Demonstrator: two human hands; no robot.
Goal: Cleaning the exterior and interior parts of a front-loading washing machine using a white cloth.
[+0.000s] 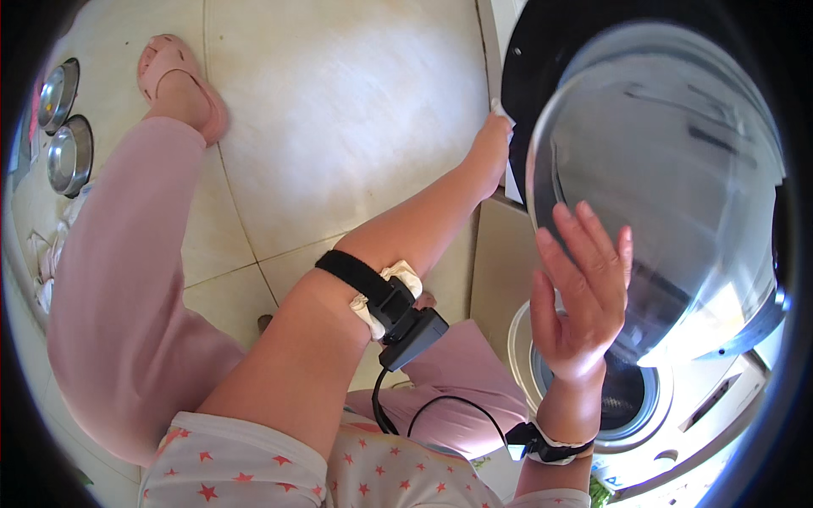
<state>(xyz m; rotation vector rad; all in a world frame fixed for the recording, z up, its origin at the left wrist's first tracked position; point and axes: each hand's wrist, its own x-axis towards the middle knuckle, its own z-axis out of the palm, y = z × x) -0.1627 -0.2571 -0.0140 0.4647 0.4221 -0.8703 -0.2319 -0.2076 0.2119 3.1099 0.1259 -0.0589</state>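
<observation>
A round washing machine door (660, 159) stands swung out on the right, with a domed clear glass and a black outer ring (527, 70). My left hand (490, 149) reaches across to the ring's left edge. It grips a white tissue or cloth (503, 113), mostly hidden by the fingers. In front of the glass, my right hand (581, 292) has its fingers spread and holds nothing. Its fingertips overlap the near rim of the glass; I cannot tell whether they touch it. Below the door, the machine's drum opening (625, 397) shows a grey seal.
Two steel bowls (70, 155) with dark rims sit on the tiled floor (343, 127) at far left. My foot in a pink clog (171, 82) rests nearby. Black straps with devices (406, 324) and a cable (457, 400) are on my arms. A detergent drawer (711, 400) lies at right.
</observation>
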